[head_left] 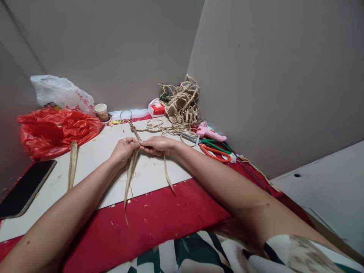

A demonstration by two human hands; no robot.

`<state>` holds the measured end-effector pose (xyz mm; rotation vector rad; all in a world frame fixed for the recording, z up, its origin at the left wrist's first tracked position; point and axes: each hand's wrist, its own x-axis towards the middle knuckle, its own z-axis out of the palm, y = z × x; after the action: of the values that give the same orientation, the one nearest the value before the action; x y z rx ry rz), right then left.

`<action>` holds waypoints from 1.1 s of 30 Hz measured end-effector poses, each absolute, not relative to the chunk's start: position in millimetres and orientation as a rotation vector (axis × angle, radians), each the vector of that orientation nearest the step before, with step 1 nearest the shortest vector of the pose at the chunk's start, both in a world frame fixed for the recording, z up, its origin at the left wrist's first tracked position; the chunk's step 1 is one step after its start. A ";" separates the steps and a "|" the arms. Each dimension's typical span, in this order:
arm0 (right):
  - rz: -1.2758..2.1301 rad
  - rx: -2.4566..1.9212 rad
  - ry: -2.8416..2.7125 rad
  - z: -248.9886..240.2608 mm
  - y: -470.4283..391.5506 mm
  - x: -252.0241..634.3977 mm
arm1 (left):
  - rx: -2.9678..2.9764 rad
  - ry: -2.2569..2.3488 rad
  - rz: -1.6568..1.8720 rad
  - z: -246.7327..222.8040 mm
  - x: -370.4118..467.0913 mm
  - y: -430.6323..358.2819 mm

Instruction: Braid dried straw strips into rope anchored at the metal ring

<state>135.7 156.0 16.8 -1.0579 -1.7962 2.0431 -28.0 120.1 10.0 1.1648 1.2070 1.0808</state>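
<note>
A black phone (pixel 27 188) lies at the left edge. Above it sit a crumpled red bag (pixel 58 131) and a white bag (pixel 64 93). A paper cup (pixel 101 112) stands just right of them. A tissue box (pixel 156 109) sits just above the middle. Gray walls (pixel 270 68) fill the top.

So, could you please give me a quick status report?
Left hand and right hand close together, pinching dry strips. Twisted cord extends beyond. Cord pile farther back, seemingly not obstructing.

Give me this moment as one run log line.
left hand: pinching dried strips; right hand: pinching beside it; rope pile: beyond hands; red bag: left
</note>
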 end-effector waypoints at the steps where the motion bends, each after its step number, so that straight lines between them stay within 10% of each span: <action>1: 2.085 -1.028 -1.758 15.7 157.4 136.2 | 1.192 1.207 1.107 9.1 -28.3 121.2; 33: 2.012 -1.138 -1.065 14.4 125.1 114.3 | 1.668 1.450 0.774 27.1 -12.0 95.6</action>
<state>114.3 125.1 14.4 -1.1383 -1.0651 2.0121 -12.0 95.6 27.1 1.6677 1.4502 0.7745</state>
